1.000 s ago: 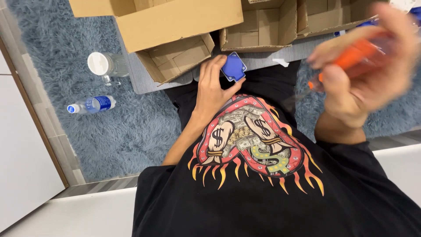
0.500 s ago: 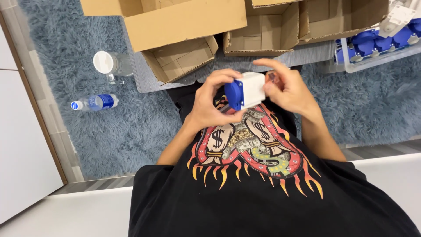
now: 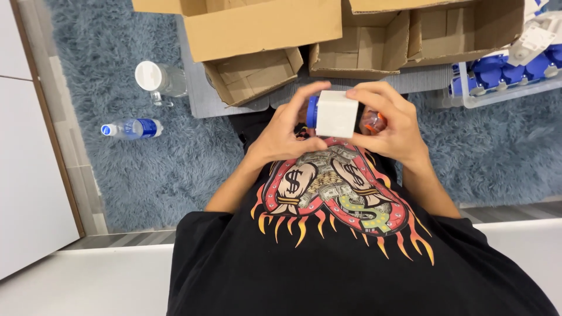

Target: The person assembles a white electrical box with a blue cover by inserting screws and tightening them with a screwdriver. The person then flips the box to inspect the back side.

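Two hands meet at frame centre: the left hand [image 3: 287, 131] and right hand [image 3: 389, 123] both grip a white plastic cube with a blue back [image 3: 333, 113]. Behind the right fingers shows an orange handle [image 3: 373, 122]. Open cardboard boxes [image 3: 257, 35] fill the top; a clear water bottle [image 3: 132, 128] lies left on the blue-grey shaggy rug [image 3: 146, 175].

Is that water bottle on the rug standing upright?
No. The water bottle with the blue cap lies on its side on the grey-blue rug, left of the person's hands.
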